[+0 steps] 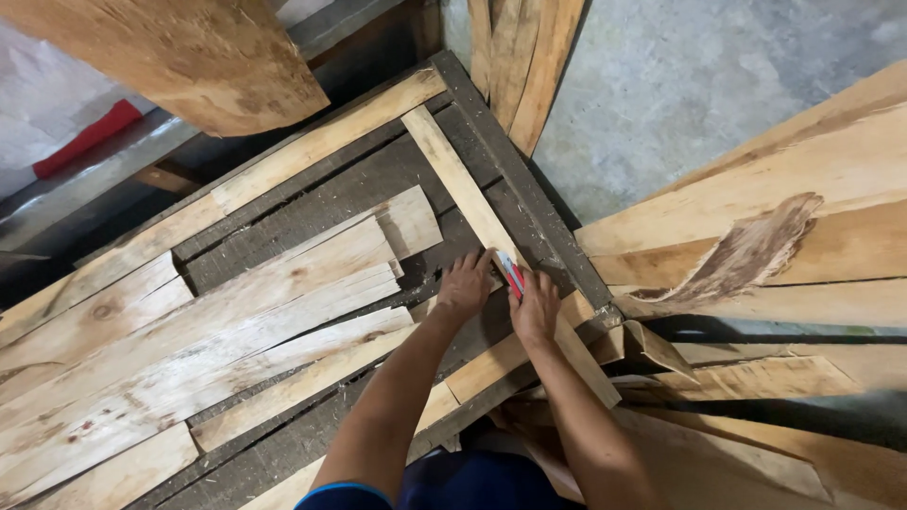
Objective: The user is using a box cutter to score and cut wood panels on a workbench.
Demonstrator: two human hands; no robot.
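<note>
A narrow pale wooden slat [453, 179] lies diagonally across a dark grey workbench [510, 151]. My left hand [464, 284] presses flat on the bench and against the slat's left edge, fingers spread. My right hand [535, 307] rests on the slat and grips a small red and white marking tool [511, 274], its tip touching the wood. Both forearms reach up from the bottom of the view.
Several rough pale planks [217, 321] lie stacked on the bench's left half. Large boards with bark [784, 227] lean at the right. More slats [515, 57] stand at the top against a concrete floor [680, 85]. A thick board [189, 57] overhangs the upper left.
</note>
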